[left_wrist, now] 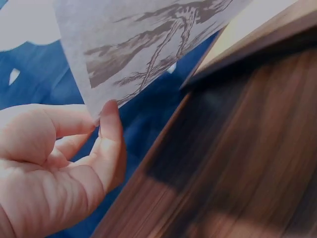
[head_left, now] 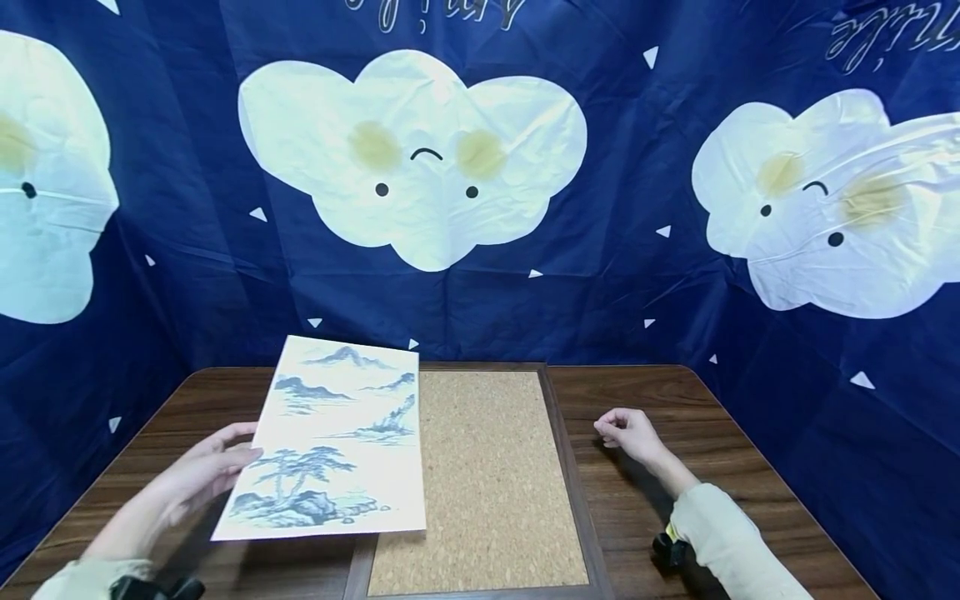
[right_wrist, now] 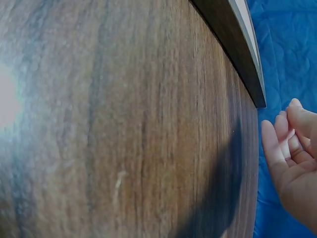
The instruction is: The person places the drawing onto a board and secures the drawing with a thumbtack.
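My left hand [head_left: 198,473] pinches a sheet of paper [head_left: 337,433] by its left edge between thumb and fingers. Blue-grey ink mountains, trees and rocks are printed on the white sheet. It is raised at a tilt and overlaps the left part of a framed cork board [head_left: 487,483] in the head view. In the left wrist view, the thumb and a finger [left_wrist: 113,119] meet at the sheet's edge. To the right of the board, my right hand [head_left: 630,433] hovers over the table with loosely curled fingers; nothing shows in it.
The cork board lies on a dark wood-grain table [head_left: 637,383], its brown frame [head_left: 558,433] standing slightly proud of the tabletop. Navy cloth [head_left: 487,317] with white clouds hangs behind and at both sides. Dark wrist devices [head_left: 667,550] sit at both sleeves.
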